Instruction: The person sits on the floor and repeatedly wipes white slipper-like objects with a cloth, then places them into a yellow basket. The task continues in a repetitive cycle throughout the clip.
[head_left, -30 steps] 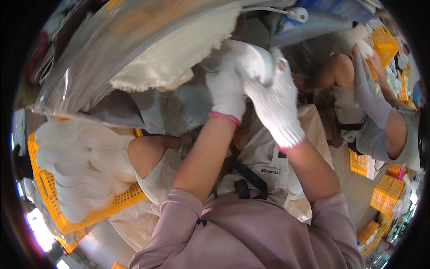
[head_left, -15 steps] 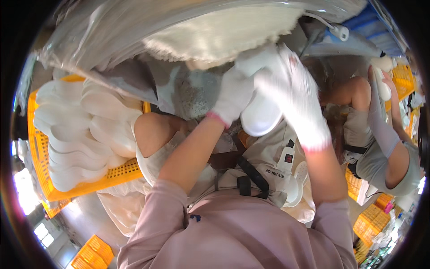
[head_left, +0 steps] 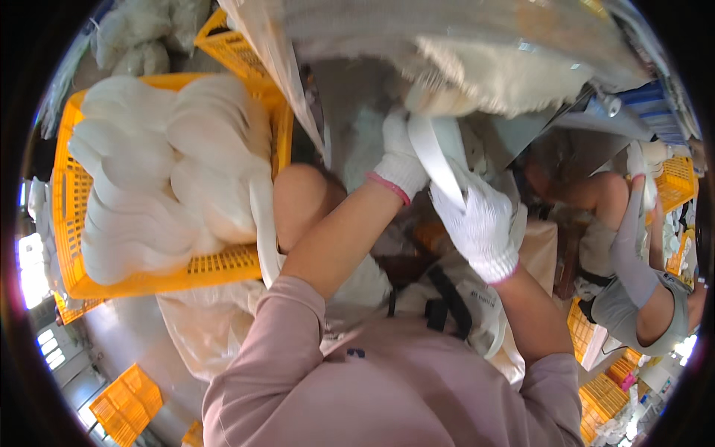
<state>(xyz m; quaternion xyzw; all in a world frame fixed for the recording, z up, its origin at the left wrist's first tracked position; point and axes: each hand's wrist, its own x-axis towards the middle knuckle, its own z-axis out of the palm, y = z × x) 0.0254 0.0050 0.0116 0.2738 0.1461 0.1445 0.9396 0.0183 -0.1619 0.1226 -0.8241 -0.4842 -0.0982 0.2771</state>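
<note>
Both my hands wear white knitted gloves with pink cuffs. Between them is a white shoe sole [head_left: 436, 160], seen nearly edge-on and tilted upward. My left hand [head_left: 402, 160] is closed on its far left part, with the fingertips hidden behind it. My right hand [head_left: 480, 227] grips the near end, thumb along its side. The sole's far end is right by the fuzzy cream edge of a buffing wheel [head_left: 477, 78]; whether they touch I cannot tell.
A yellow crate [head_left: 67, 216] heaped with white soles [head_left: 134, 179] stands at my left. Grey plastic sheeting [head_left: 357, 26] hangs around the wheel. To the right sits a co-worker [head_left: 648, 298] in grey. More yellow crates [head_left: 126, 402] stand on the floor.
My view has swung left, bringing more of the crate in. The sole has turned from its broad face to its edge, and my hands, crossed close before, are further apart.
</note>
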